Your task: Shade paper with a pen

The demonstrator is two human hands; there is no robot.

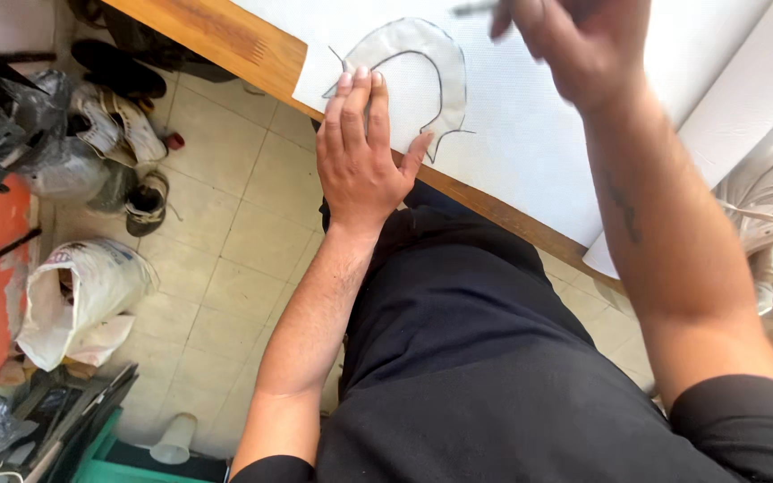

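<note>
Both arms are stretched forward.
The left hand (361, 152) is laid flat, fingers (357, 100) pressed together; the right hand (583, 40) is raised, blurred, fingers curled.

Curved template (422, 54): thin, translucent, plastic-looking, smooth w/ dark traced outline. White sheet (539, 116) under it: matt fabric or paper, fine woven texture. Table edge (225, 36): wood, orange-brown, matt, grain visible. Floor tiles (225, 224): pale ceramic, dull, scuffed. Bag (73, 295): crinkled white plastic. Black bags (2, 116): glossy plastic film. Shirt (494, 376): dark matt cloth. Shoe (771, 206) at right: white, mesh-like w/ laces.
</note>
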